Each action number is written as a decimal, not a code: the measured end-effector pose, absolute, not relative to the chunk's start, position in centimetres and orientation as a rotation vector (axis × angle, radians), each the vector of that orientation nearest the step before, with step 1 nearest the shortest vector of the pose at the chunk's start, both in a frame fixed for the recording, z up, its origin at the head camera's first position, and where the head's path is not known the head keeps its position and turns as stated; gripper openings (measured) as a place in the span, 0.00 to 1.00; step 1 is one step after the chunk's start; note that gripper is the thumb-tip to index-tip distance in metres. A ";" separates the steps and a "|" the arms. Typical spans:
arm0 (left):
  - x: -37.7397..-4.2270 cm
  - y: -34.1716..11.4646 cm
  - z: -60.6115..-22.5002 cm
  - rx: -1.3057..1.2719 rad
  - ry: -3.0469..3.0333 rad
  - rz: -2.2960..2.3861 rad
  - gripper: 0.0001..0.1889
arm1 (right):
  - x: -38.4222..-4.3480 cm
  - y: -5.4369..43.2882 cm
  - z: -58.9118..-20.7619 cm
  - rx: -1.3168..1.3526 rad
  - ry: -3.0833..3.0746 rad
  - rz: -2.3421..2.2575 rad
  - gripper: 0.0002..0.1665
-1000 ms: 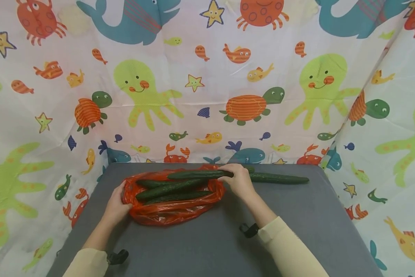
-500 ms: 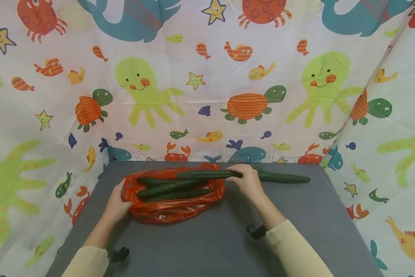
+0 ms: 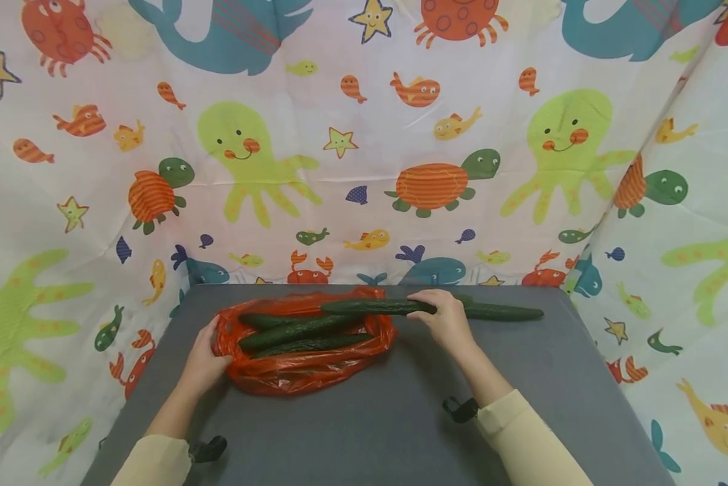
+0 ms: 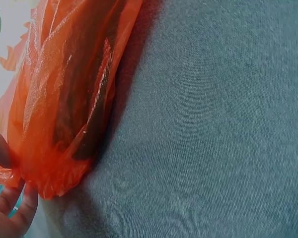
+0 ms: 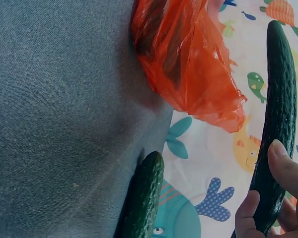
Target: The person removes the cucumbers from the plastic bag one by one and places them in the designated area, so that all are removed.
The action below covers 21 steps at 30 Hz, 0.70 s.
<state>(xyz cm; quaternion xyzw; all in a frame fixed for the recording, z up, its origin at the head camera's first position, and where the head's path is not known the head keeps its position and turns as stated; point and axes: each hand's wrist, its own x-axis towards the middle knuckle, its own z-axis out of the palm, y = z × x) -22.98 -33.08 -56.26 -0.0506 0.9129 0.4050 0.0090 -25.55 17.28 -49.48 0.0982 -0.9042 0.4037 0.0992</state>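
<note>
An orange-red plastic bag [image 3: 291,378] lies on its side of the grey table, its mouth facing up, with several dark green cucumbers [image 3: 299,331] inside. My left hand [image 3: 204,358] grips the bag's left end; in the left wrist view thumb and fingers [image 4: 26,208] pinch the thin plastic. My right hand [image 3: 445,320] holds another cucumber [image 3: 364,307] by its right part, thumb on one side and fingers round the other. Its free end points left and overlaps the bag's opening in the head view. The right wrist view shows this cucumber [image 5: 280,94] raised, apart from the bag [image 5: 188,64].
Beyond my right hand, a long cucumber [image 3: 503,312] lies along the table's back edge, with part of another cucumber [image 3: 463,298] behind it. The grey table [image 3: 351,432] meets a hanging curtain [image 3: 364,236] printed with sea animals at the back and sides.
My right hand has moved to the right, drawing the held cucumber with it across the bag's opening. My left hand stays at the bag's left end.
</note>
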 end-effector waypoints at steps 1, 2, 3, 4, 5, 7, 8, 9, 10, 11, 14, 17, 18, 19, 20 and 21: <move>-23.0 -33.0 -56.2 -0.162 2.851 1.266 0.55 | -25.6 17.4 -49.5 0.290 -2.672 1.203 0.21; -23.0 -33.0 -56.2 -0.164 2.847 1.270 0.55 | -25.6 17.5 -49.6 0.292 -2.671 1.207 0.21; -23.0 -33.0 -56.1 -0.167 2.843 1.273 0.55 | -25.6 17.6 -49.6 0.292 -2.670 1.211 0.21; -23.0 -32.9 -56.1 -0.170 2.839 1.274 0.55 | -25.5 17.8 -49.7 0.290 -2.668 1.215 0.21; -23.0 -32.9 -56.1 -0.172 2.837 1.277 0.55 | -25.5 18.0 -49.8 0.290 -2.665 1.213 0.22; -22.9 -32.8 -56.0 -0.175 2.832 1.287 0.55 | -25.5 18.4 -49.9 0.277 -2.664 1.208 0.21; -22.9 -32.7 -56.0 -0.175 2.831 1.295 0.55 | -25.5 18.7 -50.0 0.272 -2.662 1.208 0.21; -22.9 -32.6 -56.0 -0.177 2.831 1.301 0.55 | -25.5 18.9 -50.1 0.269 -2.662 1.206 0.21; -22.8 -32.6 -55.9 -0.183 2.831 1.306 0.55 | -25.5 19.1 -50.1 0.269 -2.661 1.206 0.22; -22.8 -32.6 -55.9 -0.187 2.831 1.307 0.55 | -25.5 19.3 -50.2 0.271 -2.661 1.205 0.22; -22.8 -32.6 -55.9 -0.201 2.832 1.310 0.55 | -25.5 19.8 -50.2 0.277 -2.657 1.212 0.21; -22.9 -32.6 -55.9 -0.205 2.830 1.305 0.55 | -25.4 20.2 -50.3 0.283 -2.652 1.200 0.21; -22.9 -32.6 -55.9 -0.203 2.831 1.309 0.55 | -25.4 20.3 -50.3 0.276 -2.651 1.199 0.21; -22.9 -32.6 -55.9 -0.200 2.831 1.310 0.55 | -25.4 20.4 -50.4 0.271 -2.650 1.193 0.21; -22.9 -32.6 -55.9 -0.197 2.832 1.311 0.55 | -25.3 20.5 -50.4 0.268 -2.650 1.190 0.21; -22.8 -32.6 -55.8 -0.198 2.831 1.313 0.55 | -25.3 20.7 -50.5 0.265 -2.649 1.182 0.21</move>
